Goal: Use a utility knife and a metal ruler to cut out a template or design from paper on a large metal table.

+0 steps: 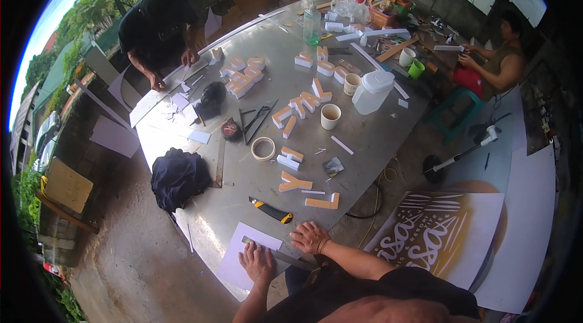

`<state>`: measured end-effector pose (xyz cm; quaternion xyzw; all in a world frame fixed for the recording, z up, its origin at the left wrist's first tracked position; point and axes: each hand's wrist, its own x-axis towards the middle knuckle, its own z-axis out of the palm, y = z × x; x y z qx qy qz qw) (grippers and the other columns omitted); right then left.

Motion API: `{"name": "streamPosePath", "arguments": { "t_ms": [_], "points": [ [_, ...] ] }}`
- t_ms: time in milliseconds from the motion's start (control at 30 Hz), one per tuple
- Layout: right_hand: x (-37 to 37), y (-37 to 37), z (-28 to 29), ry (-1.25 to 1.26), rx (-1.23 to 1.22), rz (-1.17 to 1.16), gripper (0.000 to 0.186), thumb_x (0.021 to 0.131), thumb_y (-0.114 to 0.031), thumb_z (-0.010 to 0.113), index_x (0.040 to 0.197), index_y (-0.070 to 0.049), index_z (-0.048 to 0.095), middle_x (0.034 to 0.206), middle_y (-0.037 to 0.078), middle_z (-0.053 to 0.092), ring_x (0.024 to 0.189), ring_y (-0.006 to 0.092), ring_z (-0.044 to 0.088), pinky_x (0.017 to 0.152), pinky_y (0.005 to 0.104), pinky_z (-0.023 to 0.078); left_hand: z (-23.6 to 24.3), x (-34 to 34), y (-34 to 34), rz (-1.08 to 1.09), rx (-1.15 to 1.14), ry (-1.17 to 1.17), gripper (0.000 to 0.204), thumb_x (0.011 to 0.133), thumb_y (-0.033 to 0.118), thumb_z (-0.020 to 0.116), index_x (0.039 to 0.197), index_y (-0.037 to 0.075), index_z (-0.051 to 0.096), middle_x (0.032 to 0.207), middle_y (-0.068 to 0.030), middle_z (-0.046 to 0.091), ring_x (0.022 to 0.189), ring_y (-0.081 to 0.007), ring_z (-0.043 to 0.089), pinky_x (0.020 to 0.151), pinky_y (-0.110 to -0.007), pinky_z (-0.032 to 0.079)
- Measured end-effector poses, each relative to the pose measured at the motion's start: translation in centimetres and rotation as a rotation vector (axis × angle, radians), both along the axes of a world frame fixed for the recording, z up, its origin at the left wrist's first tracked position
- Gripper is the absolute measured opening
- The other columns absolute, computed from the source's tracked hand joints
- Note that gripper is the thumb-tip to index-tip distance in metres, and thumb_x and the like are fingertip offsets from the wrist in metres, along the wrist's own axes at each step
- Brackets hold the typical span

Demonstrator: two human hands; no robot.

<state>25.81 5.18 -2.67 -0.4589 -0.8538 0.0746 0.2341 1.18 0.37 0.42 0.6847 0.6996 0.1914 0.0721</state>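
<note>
My left hand lies with fingers spread on a white sheet at the table's near edge, pressing near a metal ruler that crosses the sheet. To its right, my right hand rests open at the edge of the metal table, its fingers apart on the surface. A yellow-and-black utility knife lies just above my hands. Beyond it are white-sided, tan-topped cutout letters, a tape roll and a thin white strip.
Dark cloth, a tape measure, cups and a white jug share the table. One person works at the far left; another sits at the right. A printed board lies low at the right.
</note>
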Motion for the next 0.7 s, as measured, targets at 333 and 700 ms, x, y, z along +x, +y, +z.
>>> {"name": "streamPosePath", "arguments": {
  "t_ms": [333,700],
  "points": [
    [0.03,0.03,0.24,0.024,0.007,0.005,0.029,0.092,-0.042,0.068,0.112,-0.021,0.069,0.103,0.006,0.057,0.098,0.0263,0.055,0.085,0.0416,0.042,-0.27,-0.03,-0.15,0.003,-0.001,0.015,0.028,0.092,0.029,0.07,0.112,0.009,0.067,0.137,-0.0132,0.063,0.14,-0.0312,0.049,0.122,-0.058,0.021],
    [-0.1,-0.47,0.19,-0.003,0.008,-0.055,0.031,0.092,-0.044,0.068,0.113,-0.021,0.069,0.104,0.005,0.057,0.097,0.0249,0.056,0.086,0.0404,0.042,0.4,-0.05,0.22,-0.054,-0.022,0.013,0.028,0.094,0.03,0.067,0.112,0.009,0.066,0.138,-0.0132,0.062,0.14,-0.0315,0.048,0.121,-0.058,0.022]
  ]
}}
